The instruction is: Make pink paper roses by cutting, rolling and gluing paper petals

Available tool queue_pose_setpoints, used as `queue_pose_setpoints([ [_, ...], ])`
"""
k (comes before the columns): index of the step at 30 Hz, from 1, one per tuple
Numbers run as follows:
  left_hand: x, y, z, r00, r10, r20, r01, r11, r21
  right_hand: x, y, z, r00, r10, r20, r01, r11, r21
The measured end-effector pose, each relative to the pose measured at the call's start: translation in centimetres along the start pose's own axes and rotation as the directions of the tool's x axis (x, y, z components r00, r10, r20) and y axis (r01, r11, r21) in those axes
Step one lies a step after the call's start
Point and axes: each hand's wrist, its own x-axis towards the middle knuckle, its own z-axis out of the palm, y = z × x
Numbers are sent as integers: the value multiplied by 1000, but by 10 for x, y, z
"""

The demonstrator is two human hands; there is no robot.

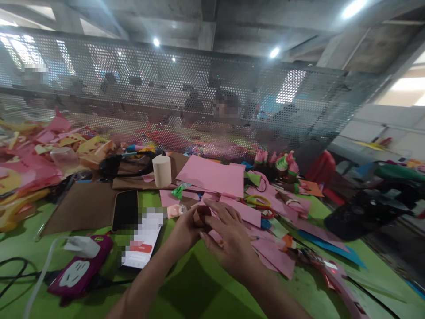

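Over the near middle of the table, my left hand [186, 230] is closed round a small brown rolled piece [201, 216] that looks like paper or foam sheet. My right hand [230, 232] presses against the same piece from the right, with its thumb below and its fingers bent over the far side. The fingers partly cover the piece. Just beyond my hands lie pink sheets [212, 175] and a green scrap [178, 192]. Scissors [257, 201] with yellow handles rest to the right of my right hand.
A lit phone [142, 241], a dark phone [125, 210] and a purple power strip [81, 270] lie left. A cream cylinder [162, 172] stands behind. At right are a pink glue gun [338, 283] and a black bin [355, 217]. A perforated metal screen [166, 102] closes the back.
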Motion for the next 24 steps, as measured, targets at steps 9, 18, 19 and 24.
queue_pose_setpoints([
  [9,-3,18,2,997,-61,-55,69,986,153,1,8,-12,998,42,47,-51,979,198],
  [18,-1,12,-1,997,-67,32,63,993,102,1,7,-14,997,36,75,-48,984,170],
  [19,-1,11,-2,997,-75,32,71,992,104,1,6,-13,996,29,79,-40,989,146],
  [24,-2,9,-4,998,-64,-13,65,983,169,0,3,-6,997,16,78,-23,995,95],
])
